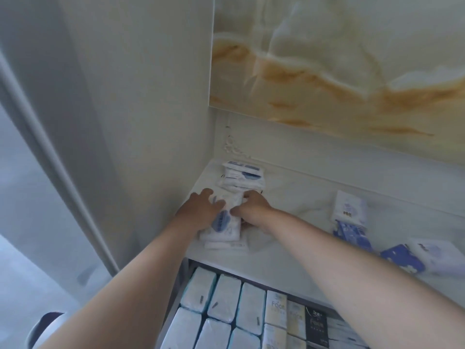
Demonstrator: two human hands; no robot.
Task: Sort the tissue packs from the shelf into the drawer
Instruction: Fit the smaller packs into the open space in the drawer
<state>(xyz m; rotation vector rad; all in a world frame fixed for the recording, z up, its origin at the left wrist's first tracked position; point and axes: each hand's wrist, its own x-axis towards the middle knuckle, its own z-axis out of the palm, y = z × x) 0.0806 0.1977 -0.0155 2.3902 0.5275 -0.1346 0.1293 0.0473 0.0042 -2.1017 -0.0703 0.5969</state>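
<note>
Item: pickup step, shelf (289, 205), L corner. The person is leaning in w/ both hands on the front stack (226, 224) of tissue packs: left hand (203, 210) is lying over its top w/ fingers curling down the far-left edge, while right hand (254, 210) is clasping the R edge, thumb reaching in across the top. Other stock: corner packs (241, 173) are sitting just behind, blue-and-white packs (351, 215) are lying well apart to the R, and the drawer (176, 298) below is standing open, rows looking nearly full. Next, prob.: lifting the stack w/o shedding its lower packs, then finding a gap in those rows.
</note>
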